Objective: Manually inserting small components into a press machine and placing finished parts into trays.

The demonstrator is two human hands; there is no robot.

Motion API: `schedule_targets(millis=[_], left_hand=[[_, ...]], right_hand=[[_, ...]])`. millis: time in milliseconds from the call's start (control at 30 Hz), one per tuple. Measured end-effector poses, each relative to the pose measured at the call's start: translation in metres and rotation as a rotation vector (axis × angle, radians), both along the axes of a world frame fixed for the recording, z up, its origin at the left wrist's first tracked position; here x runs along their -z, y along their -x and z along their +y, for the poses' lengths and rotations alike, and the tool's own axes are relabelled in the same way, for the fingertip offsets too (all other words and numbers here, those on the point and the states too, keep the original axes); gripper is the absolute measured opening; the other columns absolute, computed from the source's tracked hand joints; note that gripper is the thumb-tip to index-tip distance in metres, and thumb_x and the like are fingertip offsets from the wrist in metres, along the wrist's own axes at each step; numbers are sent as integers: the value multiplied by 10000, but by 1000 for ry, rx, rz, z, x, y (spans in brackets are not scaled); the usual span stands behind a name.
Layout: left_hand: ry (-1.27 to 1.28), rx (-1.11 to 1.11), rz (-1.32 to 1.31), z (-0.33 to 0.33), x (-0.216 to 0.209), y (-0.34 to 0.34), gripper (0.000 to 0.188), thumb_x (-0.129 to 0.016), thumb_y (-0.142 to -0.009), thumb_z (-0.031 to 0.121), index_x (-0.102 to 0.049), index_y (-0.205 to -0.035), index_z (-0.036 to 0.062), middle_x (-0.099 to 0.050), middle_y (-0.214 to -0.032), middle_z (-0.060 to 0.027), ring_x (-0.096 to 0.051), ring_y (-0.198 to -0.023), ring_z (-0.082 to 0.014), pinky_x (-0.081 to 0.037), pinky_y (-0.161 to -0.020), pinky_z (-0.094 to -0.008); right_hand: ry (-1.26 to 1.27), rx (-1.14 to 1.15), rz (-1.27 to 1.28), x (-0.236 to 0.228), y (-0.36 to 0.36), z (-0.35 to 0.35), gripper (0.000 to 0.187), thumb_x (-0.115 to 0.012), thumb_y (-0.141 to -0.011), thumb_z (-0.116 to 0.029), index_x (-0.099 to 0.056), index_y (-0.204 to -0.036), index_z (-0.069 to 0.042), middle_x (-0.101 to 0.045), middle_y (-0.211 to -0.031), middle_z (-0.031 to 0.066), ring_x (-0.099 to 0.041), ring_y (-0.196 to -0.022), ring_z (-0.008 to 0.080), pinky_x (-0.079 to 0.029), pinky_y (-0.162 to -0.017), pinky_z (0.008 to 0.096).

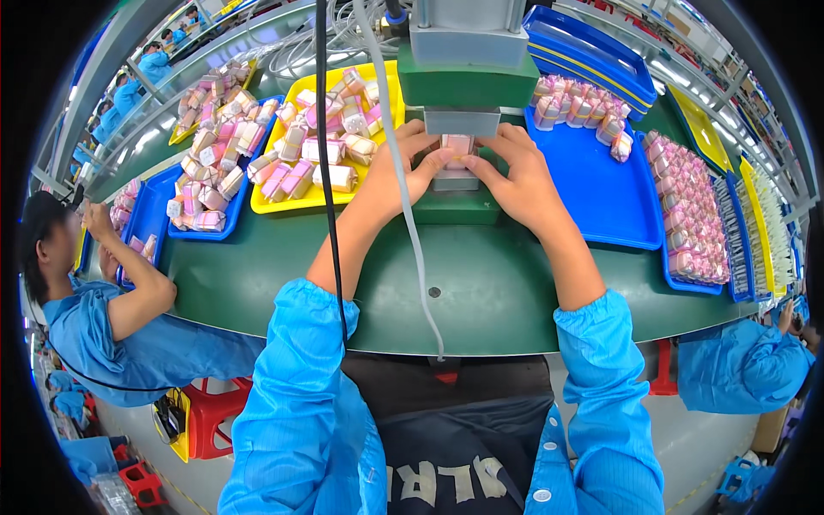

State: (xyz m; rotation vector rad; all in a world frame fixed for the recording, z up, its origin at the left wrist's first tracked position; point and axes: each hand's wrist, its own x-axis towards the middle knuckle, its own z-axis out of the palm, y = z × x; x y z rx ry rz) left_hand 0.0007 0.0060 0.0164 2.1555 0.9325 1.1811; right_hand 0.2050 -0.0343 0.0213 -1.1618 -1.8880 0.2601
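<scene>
Under the upper block of a bench press (pixel 468 84), a small pink and cream block-shaped part (pixel 457 142) stands on the grey lower seat (pixel 456 183). My left hand (pixel 396 174) holds it from the left, thumb against its near face and fingers curled behind. From the other side, my right hand (pixel 520 180) grips the same part, its thumb meeting the near face. The fingertips behind the part are partly hidden by the press. A grey upper block hangs just above the part; I cannot tell whether they touch.
Left of the press, a yellow tray (pixel 273 207) and a blue tray (pixel 206 234) hold heaped similar parts. Rightward, a blue tray (pixel 592 193) has parts along its far edge. A black cable (pixel 323 129) and grey cable (pixel 405 193) hang in front. Co-workers (pixel 112 318) sit either side.
</scene>
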Motion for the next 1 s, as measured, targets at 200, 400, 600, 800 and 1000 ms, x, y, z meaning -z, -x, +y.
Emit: schedule_targets(millis=[200, 400, 600, 800, 1000], left_hand=[[-101, -31, -7, 1, 11, 2, 335, -685, -888, 250, -681, -1092, -15, -586, -1034, -163, -585, -943, -310, -474, -837, -373], [-11, -2, 16, -4, 9, 3, 363, -671, -901, 271, -679, -1155, 11, -550, -1216, -185, -533, -1138, -337, -413, -981, -408], [3, 1, 50, -12, 3, 1, 349, -666, -891, 276, -699, -1144, 39, -529, -1290, -199, -490, -1239, -359, -359, -1061, -428], [66, 18, -17, -9, 9, 4, 307, -667, -885, 285, -729, -1116, 93, -561, -1273, -196, -514, -1226, -356, -366, -1062, -440], [78, -11, 22, -12, 3, -1, 355, -718, -847, 314, -724, -1115, 82, -585, -1256, -185, -556, -1182, -331, -411, -1018, -429]], right_hand=[[2, -25, -9, 7, 3, -8, 425, -723, -852, -282, -659, -1197, -44, -569, -1232, 143, -509, -1161, 326, -380, -992, 435], [53, -22, -47, 11, 1, -9, 488, -767, -816, -290, -648, -1234, -67, -531, -1307, 147, -474, -1232, 341, -356, -1039, 460], [67, -3, -55, 11, 0, -9, 492, -774, -810, -280, -648, -1236, -68, -525, -1325, 150, -467, -1246, 343, -355, -1034, 464], [17, -8, -99, 8, 4, -13, 495, -774, -805, -254, -642, -1239, -56, -528, -1322, 156, -471, -1244, 346, -361, -1021, 459], [-23, -5, -157, 11, -1, -13, 509, -779, -792, -249, -636, -1239, -52, -524, -1331, 158, -468, -1248, 341, -362, -1012, 456]])
